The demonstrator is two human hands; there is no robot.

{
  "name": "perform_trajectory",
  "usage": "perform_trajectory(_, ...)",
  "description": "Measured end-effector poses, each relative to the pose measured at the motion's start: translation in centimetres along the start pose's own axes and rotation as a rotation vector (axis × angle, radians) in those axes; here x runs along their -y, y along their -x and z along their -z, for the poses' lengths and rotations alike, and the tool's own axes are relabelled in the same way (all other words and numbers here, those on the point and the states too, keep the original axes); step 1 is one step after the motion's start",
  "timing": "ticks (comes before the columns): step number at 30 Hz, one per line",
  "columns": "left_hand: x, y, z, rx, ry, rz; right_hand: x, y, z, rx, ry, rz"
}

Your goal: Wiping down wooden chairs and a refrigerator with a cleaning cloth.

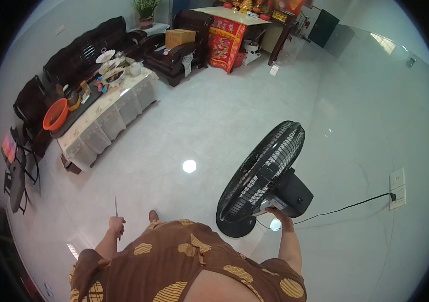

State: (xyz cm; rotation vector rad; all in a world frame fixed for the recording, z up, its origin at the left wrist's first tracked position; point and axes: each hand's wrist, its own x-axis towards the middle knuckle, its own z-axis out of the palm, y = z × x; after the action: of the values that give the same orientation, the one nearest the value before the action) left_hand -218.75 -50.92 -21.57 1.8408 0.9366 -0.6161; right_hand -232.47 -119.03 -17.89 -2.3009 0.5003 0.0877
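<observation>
A black standing electric fan (261,173) is upright on its round base (236,226) just ahead and to the right of me. My right hand (279,216) is at the fan's pole, right below the motor housing (293,194); the fingers are partly hidden behind it, so their grip cannot be made out. Away from the fan, at the left, my left hand (116,225) is closed around a thin, long metal tool (116,205), perhaps a screwdriver, its shaft pointing forward. A black power cord (344,208) runs from the fan to a wall socket (398,194).
At the left stands a cloth-covered table (97,117) bearing an orange basin (55,114) and dishes. Dark wooden seats (86,49) line the wall, with a folding chair (17,177) nearer. A cardboard box (179,37) rests on an armchair. The tiled wall is close on my right.
</observation>
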Motion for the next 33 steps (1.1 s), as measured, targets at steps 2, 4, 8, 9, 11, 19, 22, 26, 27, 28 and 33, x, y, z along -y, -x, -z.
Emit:
perform_trajectory(2,-1.2,0.6,-0.5,0.001,-0.016,0.001,-1.6,0.6,0.4,0.049,-0.074,-0.087)
perform_trajectory(4,-1.7,1.0,-0.5,0.013,-0.028,-0.040,-3.9,0.6,0.3,0.094,-0.157,-0.164)
perform_trajectory(8,-2.9,1.0,-1.2,0.019,-0.061,-0.020,-9.7,0.3,-0.6,0.062,-0.152,-0.157)
perform_trajectory(9,-2.9,0.8,-1.3,0.023,-0.078,-0.015,-10.0,0.5,-0.8,0.059,-0.158,-0.157)
perform_trajectory(11,-3.2,0.5,-1.5,0.027,-0.100,-0.015,-10.6,1.1,-0.9,0.003,-0.412,-0.158)
perform_trajectory(19,-5.9,-0.6,-4.3,0.088,-0.110,-0.079,-7.4,2.2,-0.3,0.078,-0.730,-0.061)
perform_trajectory(22,-6.9,-1.3,-5.3,0.124,-0.103,-0.093,-8.2,2.7,-2.2,-0.108,-0.331,-0.065)
perform_trajectory(26,-8.6,-3.0,-6.2,0.193,-0.123,-0.095,-14.2,6.5,-7.5,-0.333,-0.400,-0.147)
perform_trajectory(27,-9.0,-4.0,-6.0,0.210,-0.139,-0.099,-15.1,7.6,-8.7,-0.417,-0.742,-0.190)
perform_trajectory(28,-7.9,-4.5,-4.5,0.169,-0.118,-0.051,-11.9,7.4,-11.1,-0.394,-0.548,-0.094)
perform_trajectory(33,-6.9,-9.3,-1.3,0.184,-0.053,-0.003,-0.1,7.8,-20.8,-0.258,-0.498,-0.689)
